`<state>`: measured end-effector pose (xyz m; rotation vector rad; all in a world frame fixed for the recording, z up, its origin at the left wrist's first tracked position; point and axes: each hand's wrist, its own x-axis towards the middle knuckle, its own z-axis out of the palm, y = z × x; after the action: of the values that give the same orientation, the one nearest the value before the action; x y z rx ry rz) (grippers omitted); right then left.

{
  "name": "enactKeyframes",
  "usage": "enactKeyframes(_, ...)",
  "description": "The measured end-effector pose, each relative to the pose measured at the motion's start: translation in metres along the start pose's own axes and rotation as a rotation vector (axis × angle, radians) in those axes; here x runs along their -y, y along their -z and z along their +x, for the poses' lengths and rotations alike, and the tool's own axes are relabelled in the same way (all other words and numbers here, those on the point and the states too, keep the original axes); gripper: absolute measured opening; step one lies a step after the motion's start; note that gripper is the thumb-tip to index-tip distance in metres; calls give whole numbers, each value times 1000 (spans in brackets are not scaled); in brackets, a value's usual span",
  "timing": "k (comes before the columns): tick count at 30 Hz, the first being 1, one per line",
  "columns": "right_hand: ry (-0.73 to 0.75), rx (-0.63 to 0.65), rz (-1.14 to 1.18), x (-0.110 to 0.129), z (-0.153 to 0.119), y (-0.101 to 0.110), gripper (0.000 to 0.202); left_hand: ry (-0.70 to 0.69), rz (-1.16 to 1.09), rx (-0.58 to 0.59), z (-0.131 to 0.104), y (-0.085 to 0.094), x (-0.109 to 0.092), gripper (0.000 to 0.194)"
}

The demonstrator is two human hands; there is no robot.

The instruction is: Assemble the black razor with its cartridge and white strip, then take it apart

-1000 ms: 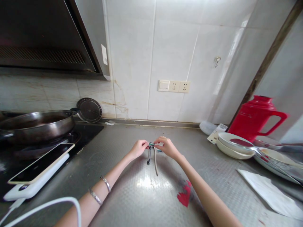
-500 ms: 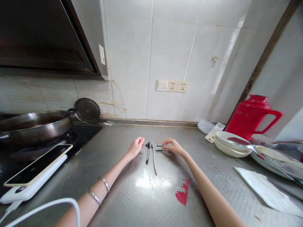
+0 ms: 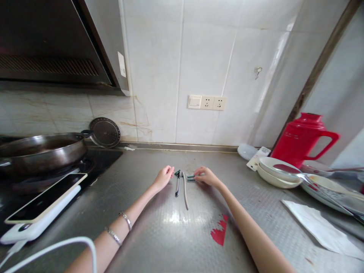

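My left hand (image 3: 164, 178) is closed, fingertips curled together. Just off its fingertips lies a slim black piece (image 3: 178, 185) with a green part at its far end; I cannot tell whether the fingers grip that end. Beside it a pale beige cord (image 3: 185, 192) runs toward me on the counter. From the right, my right hand (image 3: 207, 176) pinches a small dark-green two-pronged piece (image 3: 190, 177), its prongs close together and pointing left toward the top of the cord. What kind of thing it is, I cannot make out.
A torn red scrap (image 3: 219, 232) lies on the metal counter (image 3: 159, 235). At left are a pan (image 3: 42, 151), a phone (image 3: 47, 199) on a white power bank (image 3: 42, 222) and a white cable (image 3: 71, 241). Bowls (image 3: 280, 182), a red thermos (image 3: 298, 140) and white paper (image 3: 321, 229) stand right.
The two green prongs at my right hand were apart and are now close together. My right fingers have drawn in slightly; my left hand has hardly moved.
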<state>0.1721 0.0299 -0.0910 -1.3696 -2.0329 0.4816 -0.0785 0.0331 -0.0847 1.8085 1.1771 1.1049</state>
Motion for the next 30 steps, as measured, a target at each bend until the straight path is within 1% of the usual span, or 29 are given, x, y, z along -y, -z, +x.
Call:
enactKeyframes(5,-21,-1,-28,3,-1,-1,18,-16,65,3,0,-2,3,34)
enactKeyframes(12,-33,-15,-27,7,-1,-2,19,-26,97,22,-3,-3,0,35)
enactKeyframes(18,-72,-3,-14,9,-2,-2,26,-48,167,21,-5,-2,-2,33)
enactKeyframes(21,-66,-43,18,5,-1,-2,25,-47,276,38,-6,-2,-3,28)
enactKeyframes(24,-46,-105,48,0,1,-1,24,-16,448,106,-11,-4,-8,28)
enactKeyframes(27,-31,-147,56,-3,3,0,26,39,618,187,-21,-8,-20,31)
enactKeyframes(30,-30,-162,48,-3,3,0,25,114,778,221,-31,-12,-34,31)
